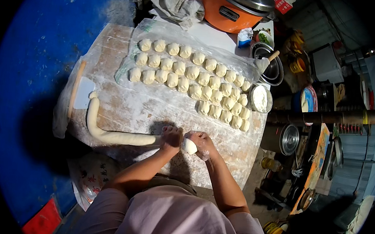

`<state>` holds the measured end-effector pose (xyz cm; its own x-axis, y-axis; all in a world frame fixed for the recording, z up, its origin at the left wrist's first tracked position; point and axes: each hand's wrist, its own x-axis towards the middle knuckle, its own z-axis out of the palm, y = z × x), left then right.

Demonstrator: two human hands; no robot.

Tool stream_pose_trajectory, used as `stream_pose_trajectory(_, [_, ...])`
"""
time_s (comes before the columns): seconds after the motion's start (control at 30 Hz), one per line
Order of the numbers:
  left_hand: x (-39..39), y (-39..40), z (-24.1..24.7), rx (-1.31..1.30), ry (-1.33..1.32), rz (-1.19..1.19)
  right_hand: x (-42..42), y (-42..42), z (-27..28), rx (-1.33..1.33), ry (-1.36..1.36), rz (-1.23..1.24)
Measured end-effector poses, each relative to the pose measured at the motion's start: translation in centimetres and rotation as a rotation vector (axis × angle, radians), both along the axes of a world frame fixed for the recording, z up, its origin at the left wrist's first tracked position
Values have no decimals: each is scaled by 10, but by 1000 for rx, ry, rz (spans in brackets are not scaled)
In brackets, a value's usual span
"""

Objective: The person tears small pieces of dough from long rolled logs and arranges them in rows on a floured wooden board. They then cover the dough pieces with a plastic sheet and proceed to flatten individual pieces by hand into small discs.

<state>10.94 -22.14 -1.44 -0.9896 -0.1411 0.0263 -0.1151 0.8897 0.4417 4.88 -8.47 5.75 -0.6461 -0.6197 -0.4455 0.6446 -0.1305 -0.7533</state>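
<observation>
A long dough rope (pixel 120 137) lies bent across the floured board (pixel 136 107), its far end turned up at the left. Around the rope's right end my left hand (pixel 172 137) is closed. Just beside it, my right hand (pixel 202 143) grips a rounded dough piece (pixel 190 147), whose pale underside faces me. The two hands almost touch; whether the piece still joins the rope is hidden between them. Beyond my hands, several rows of dough pieces (pixel 193 72) sit partly on a clear plastic sheet (pixel 129 67) and partly on the board.
At left lie a wooden rolling pin (pixel 77 89) and a pale flat scraper (pixel 84 93). A bowl of flour (pixel 260 98) stands at the board's right edge, near metal basins (pixel 272 69). An orange pot (pixel 227 13) and a crumpled cloth (pixel 177 5) are at the back.
</observation>
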Motion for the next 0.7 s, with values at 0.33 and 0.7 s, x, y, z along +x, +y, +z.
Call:
stream_pose_trajectory(0.33, [41,-55,30,158,16,-72,-56,-52,-11,1002,1434,78])
stream_pose_trajectory(0.7, [29,-49,45,99,-131,-80,40,-63,-59,400,75,-157])
